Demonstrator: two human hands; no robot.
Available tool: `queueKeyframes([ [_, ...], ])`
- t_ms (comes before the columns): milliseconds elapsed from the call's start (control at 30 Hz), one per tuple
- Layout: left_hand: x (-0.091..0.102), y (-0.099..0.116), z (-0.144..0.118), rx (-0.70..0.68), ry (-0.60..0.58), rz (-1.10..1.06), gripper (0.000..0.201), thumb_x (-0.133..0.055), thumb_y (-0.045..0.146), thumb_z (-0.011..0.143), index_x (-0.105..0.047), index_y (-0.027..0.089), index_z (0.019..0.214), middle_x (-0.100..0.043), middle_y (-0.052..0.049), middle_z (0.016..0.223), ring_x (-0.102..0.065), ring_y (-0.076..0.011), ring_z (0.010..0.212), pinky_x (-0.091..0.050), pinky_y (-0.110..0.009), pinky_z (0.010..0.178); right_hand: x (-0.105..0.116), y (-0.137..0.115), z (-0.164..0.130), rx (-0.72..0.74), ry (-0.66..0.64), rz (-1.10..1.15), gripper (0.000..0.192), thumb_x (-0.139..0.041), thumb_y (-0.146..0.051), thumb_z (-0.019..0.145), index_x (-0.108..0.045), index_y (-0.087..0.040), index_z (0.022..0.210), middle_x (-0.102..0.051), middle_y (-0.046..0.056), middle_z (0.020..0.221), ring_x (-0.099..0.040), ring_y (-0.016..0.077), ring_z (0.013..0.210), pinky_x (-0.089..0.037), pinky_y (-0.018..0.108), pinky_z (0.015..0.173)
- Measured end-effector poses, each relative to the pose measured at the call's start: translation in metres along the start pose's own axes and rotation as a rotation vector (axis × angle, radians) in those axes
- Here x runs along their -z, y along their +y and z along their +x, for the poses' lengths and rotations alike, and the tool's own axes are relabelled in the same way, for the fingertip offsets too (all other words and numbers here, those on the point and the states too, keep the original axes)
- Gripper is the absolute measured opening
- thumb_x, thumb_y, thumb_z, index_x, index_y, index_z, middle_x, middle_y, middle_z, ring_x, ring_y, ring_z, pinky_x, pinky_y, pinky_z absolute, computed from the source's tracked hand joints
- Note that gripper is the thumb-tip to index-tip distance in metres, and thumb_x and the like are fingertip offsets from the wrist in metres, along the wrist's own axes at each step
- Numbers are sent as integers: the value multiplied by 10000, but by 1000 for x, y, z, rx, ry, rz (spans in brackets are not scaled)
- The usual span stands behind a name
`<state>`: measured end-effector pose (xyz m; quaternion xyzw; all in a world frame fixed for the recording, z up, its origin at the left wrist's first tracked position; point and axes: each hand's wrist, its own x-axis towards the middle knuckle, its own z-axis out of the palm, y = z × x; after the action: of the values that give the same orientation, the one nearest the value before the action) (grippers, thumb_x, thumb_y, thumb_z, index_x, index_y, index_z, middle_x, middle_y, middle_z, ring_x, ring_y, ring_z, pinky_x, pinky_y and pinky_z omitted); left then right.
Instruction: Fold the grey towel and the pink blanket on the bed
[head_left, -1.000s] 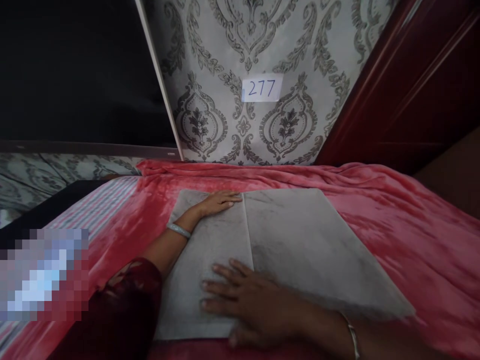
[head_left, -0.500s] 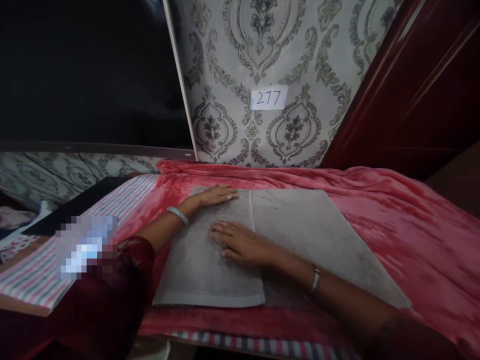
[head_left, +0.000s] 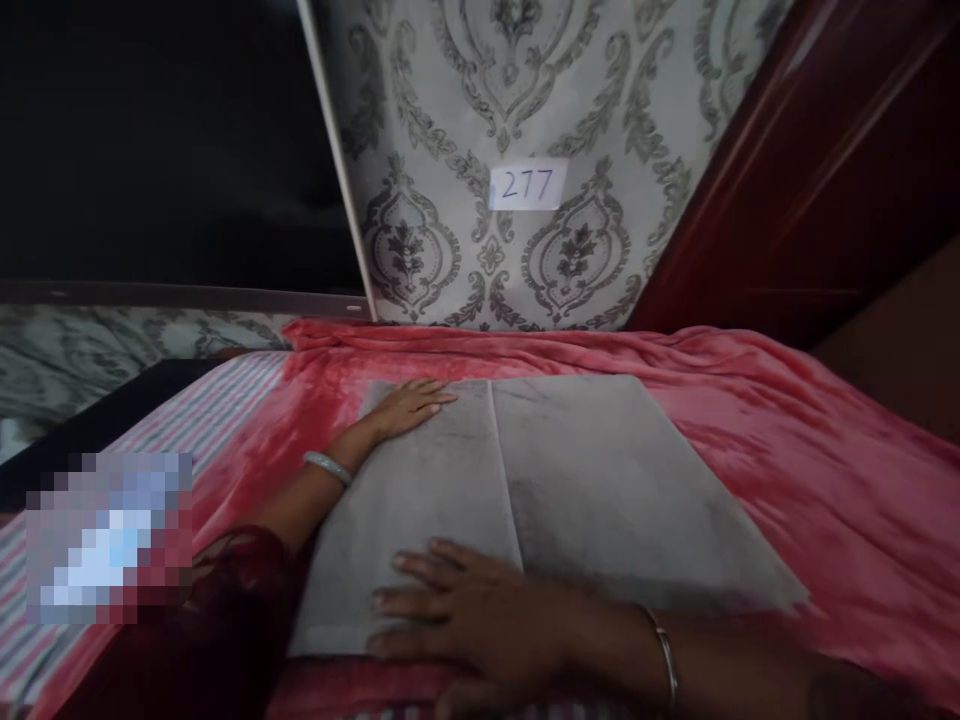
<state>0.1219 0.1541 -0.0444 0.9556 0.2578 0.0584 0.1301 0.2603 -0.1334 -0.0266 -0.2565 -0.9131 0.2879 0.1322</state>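
A grey towel (head_left: 570, 490) lies folded on the red blanket (head_left: 825, 450) that covers the bed, its left part doubled over so that a straight fold edge runs from twelve o'clock down to six o'clock across its middle. The left hand (head_left: 405, 405) rests flat on the far left corner of the towel, at about eleven o'clock of the cloth, fingers (head_left: 431, 388) stretched out and lying together, holding nothing, only pressing. It sits where it sat half a second ago.

The right hand (head_left: 457, 610) has moved. Half a second ago it pressed the middle of the folded flap; now it has slid back toward the near edge, at about seven o'clock of the towel, palm down with its fingers (head_left: 409, 565) spread wide and pointing left across the flap. It grips nothing. This is close to where it lay a full second ago. A metal bangle (head_left: 664, 655) circles the right wrist, and a pale bangle (head_left: 326, 465) the left.

At nine o'clock of the blanket a striped sheet (head_left: 187, 415) shows beneath it. Behind the bed, at twelve o'clock, patterned wallpaper (head_left: 465, 100) carries a small paper label (head_left: 526, 185) reading 277. A dark red wooden door (head_left: 825, 180) stands at two o'clock.
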Motion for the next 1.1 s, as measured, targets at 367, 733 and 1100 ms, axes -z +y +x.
queueKeyframes([
  [367, 14, 5, 7, 24, 2, 241, 537, -295, 412, 983, -461, 304, 1482, -371, -57, 1591, -314, -287, 1478, -228, -563, 1184, 28, -10, -138, -396, 807, 87, 432, -524, -413, 978, -576, -263, 1380, -618, 78, 1377, -563, 209, 1272, -421, 397, 1084],
  [733, -12, 132, -2, 44, 24, 298, 632, -366, 472, 958, -412, 174, 1513, -379, -140, 1580, -283, -316, 1488, -205, -586, 1188, 18, 62, -297, -1057, 1298, -163, 517, -569, -312, 798, -635, -165, 1289, -709, 136, 1199, -667, 282, 1077, -518, 448, 937],
  [1100, -31, 133, -6, 85, 37, 248, 623, -360, 492, 969, -397, 211, 1523, -313, -154, 1606, -285, -329, 1486, -234, -583, 1170, 27, 65, -289, -1077, 1275, 182, 592, -698, -427, 671, -681, -174, 1206, -749, 71, 966, -669, 262, 855, -516, 384, 783],
])
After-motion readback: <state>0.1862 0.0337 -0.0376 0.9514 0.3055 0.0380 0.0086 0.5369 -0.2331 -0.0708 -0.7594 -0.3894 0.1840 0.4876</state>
